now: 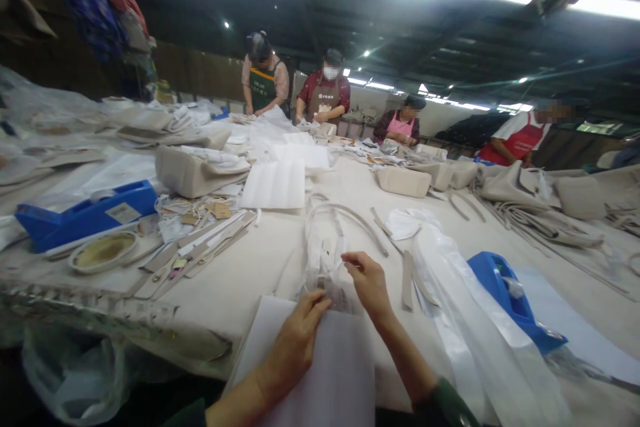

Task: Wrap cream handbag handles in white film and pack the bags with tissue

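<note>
In front of me a beige strap [364, 219] curves over the table, its near end inside a see-through plastic sleeve [314, 247]. My left hand [295, 333] grips the near end of that sleeve, thumb and fingers pressed together. Just to the right, my right hand [367, 280] is raised beside the sleeve with its fingertips pinched. What lies in that pinch, if anything, is too small to make out. White foam sheets [340, 360] lie beneath my left hand at the table's front edge.
Blue tape dispensers stand at left [90, 213] and right [515, 300]. A tape roll [103, 250], loose straps [200, 250] and tags lie left. Long plastic sleeves [465, 293] lie right. Beige bags [195, 172] are spread about. Several co-workers [265, 80] work across the table.
</note>
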Tool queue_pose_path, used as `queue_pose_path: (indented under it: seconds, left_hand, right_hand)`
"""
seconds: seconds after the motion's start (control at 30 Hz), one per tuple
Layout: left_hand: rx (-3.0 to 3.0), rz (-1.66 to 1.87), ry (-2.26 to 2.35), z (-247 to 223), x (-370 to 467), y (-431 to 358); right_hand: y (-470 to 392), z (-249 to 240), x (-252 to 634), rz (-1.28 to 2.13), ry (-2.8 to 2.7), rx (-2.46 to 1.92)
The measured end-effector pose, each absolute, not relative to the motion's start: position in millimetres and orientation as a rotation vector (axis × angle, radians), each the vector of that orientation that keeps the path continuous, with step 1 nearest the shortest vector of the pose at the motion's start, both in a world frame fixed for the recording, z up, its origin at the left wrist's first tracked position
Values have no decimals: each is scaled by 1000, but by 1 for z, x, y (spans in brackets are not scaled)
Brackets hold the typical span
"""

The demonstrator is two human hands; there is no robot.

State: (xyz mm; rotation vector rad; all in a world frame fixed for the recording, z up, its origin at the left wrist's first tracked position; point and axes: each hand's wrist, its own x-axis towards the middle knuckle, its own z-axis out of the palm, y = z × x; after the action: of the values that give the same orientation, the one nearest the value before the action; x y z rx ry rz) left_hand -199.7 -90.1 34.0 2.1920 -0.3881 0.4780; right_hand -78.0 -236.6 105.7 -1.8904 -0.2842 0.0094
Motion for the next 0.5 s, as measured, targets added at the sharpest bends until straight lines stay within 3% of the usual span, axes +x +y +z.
queue_pose_path:
  seconds: [0.23, 0.5]
  left_hand:
    - [2297, 628, -430, 17, -197, -90]
    - [2283, 860, -562, -19, -176, -87]
  right_hand:
    - [-155, 79, 16, 388, -62, -1838]
    - [-125, 71, 36, 280, -58, -1614]
